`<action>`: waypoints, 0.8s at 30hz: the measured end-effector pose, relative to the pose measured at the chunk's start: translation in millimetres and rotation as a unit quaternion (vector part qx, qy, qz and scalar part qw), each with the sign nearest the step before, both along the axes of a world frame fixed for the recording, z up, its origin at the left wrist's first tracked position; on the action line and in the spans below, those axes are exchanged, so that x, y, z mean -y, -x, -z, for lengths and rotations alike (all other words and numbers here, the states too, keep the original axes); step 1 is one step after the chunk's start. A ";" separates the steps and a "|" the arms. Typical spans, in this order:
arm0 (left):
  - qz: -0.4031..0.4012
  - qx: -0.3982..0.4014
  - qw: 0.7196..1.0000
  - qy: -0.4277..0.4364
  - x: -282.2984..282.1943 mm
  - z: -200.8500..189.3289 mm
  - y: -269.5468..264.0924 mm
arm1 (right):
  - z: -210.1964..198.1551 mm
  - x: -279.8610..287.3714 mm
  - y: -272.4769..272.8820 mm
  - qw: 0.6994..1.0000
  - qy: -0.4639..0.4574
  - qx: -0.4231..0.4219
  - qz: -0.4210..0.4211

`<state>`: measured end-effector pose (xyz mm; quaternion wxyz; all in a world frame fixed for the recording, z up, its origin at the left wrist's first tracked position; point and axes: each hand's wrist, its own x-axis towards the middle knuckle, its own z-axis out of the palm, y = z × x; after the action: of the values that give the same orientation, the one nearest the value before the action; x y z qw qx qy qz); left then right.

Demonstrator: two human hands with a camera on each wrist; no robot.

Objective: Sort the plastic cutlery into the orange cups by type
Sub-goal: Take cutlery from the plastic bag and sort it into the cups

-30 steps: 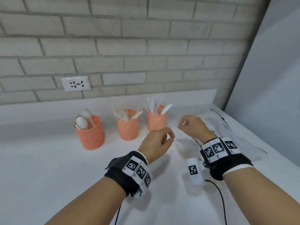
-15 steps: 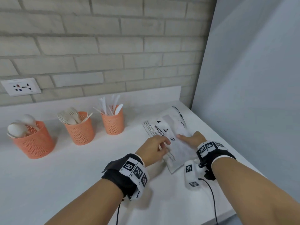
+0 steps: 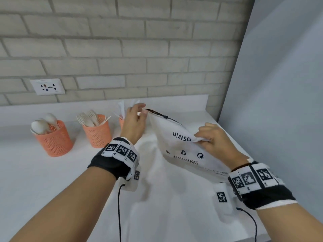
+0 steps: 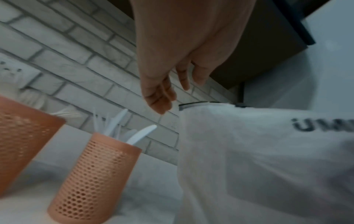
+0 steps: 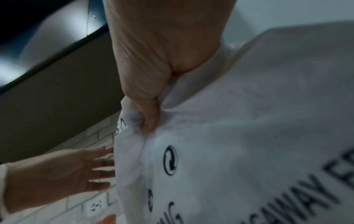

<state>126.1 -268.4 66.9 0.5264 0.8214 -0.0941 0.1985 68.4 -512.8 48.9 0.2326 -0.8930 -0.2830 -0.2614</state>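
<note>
The white bench (image 3: 43, 180) carries your work. Your right hand (image 3: 215, 139) is clamped on a fold of the white plastic bag (image 3: 183, 149), lifted at 2 o'clock. Your left hand (image 3: 135, 119), fingers loosely apart, reaches its black-edged top corner. At 10 o'clock three orange cups stand: spoon cup (image 3: 54, 138), fork cup (image 3: 97, 131), then knife cup (image 4: 95, 177), plastic cutlery (image 4: 141, 134) inside.

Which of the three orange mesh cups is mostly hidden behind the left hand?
The rightmost orange mesh cup, holding white plastic knives; the spoon cup and fork cup stand unobstructed.
</note>
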 end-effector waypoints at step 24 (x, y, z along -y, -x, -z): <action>-0.030 -0.032 0.997 -0.068 -184.8 9.0 76.9 | -27.7 -246.8 10.1 0.980 0.037 -0.178 -0.076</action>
<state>49.2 -83.6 57.9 0.4661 0.8635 -0.0656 0.1811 58.2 -266.0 76.7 0.2651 -0.9092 -0.3135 -0.0696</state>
